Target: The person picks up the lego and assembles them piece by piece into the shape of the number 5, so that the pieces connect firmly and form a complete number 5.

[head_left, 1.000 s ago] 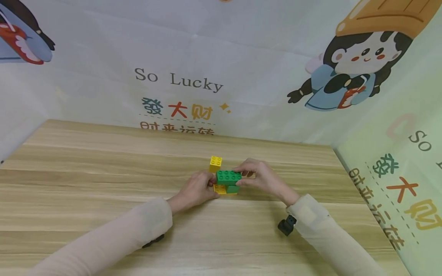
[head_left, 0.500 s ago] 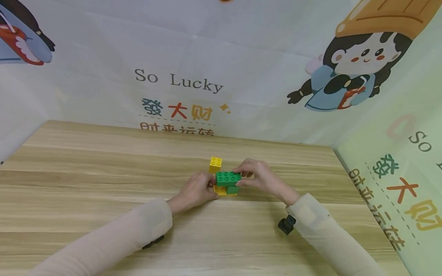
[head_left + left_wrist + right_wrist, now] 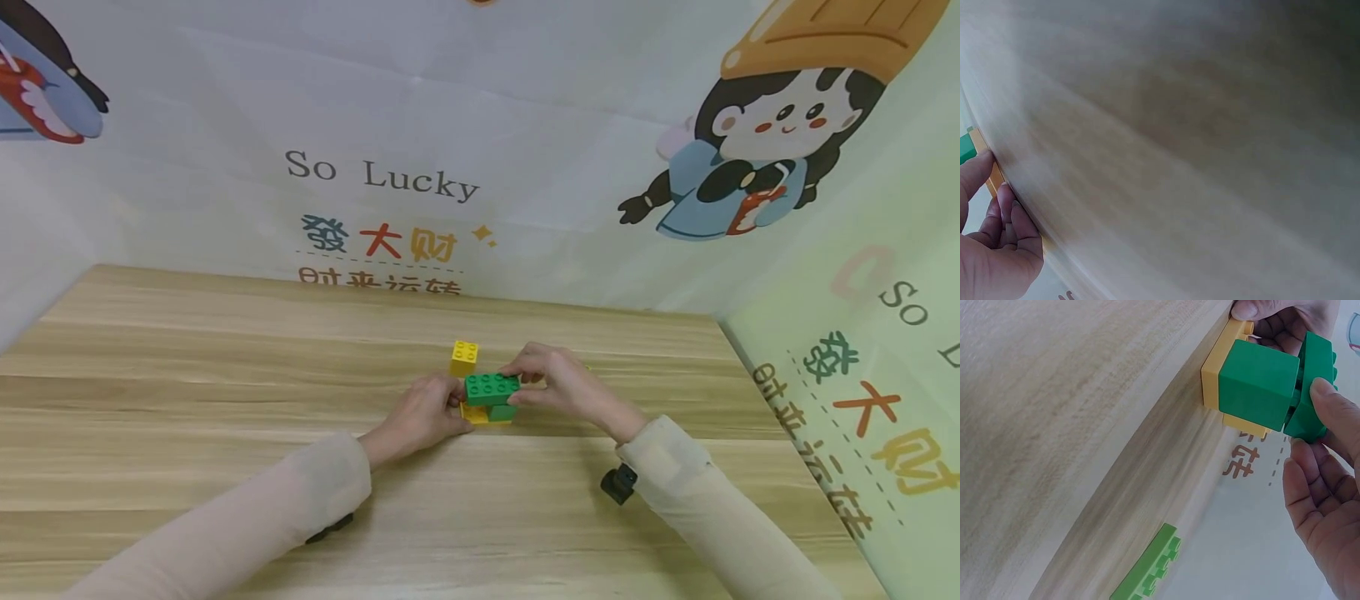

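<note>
The upper green brick sits at the fingertips of the right hand, pinched by its near end between thumb and fingers, a grip that leaves its studded top bare. Studs show in a gap between it and the lower green block, so it seems not fully seated. That block stands on the yellow base, which lies flat on the desk, at the left hand's fingertips. The left hand pinches the base's end low down, probably to steady it while keeping clear of the brick above. Just beyond the left hand's fingertips, the yellow brick stands studs up; a light green brick lies on the right hand's side, apart from the stack.
</note>
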{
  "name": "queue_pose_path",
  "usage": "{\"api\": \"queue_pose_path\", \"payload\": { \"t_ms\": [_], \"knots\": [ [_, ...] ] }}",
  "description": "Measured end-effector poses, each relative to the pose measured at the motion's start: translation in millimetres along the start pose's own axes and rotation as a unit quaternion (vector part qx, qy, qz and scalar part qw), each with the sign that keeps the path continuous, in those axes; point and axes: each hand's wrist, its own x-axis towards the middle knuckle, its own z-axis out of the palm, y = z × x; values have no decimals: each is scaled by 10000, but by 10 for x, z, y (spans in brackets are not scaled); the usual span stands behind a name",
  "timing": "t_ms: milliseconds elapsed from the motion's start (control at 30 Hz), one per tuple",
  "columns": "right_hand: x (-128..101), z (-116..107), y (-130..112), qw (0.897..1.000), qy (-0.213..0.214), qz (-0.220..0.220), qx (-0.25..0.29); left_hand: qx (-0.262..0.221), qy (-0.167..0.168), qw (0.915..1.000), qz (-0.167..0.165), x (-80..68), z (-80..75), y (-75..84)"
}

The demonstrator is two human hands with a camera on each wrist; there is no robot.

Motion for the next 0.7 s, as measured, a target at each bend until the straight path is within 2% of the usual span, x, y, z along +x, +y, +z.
{"api": "queue_pose_path", "payload": {
  "t_ms": [133, 500, 700],
  "knots": [
    [6, -6, -22, 10000, -40, 61, -63, -13, -7, 10000, 30, -4, -5, 3],
    [-7, 5, -14, 9998, 28, -142, -136, 22, -40, 10000, -31, 0, -18, 15],
    [-4, 16, -3, 9999, 14, -48, -164, -20, -42, 10000, 36, -2, -20, 13]
  ]
}}
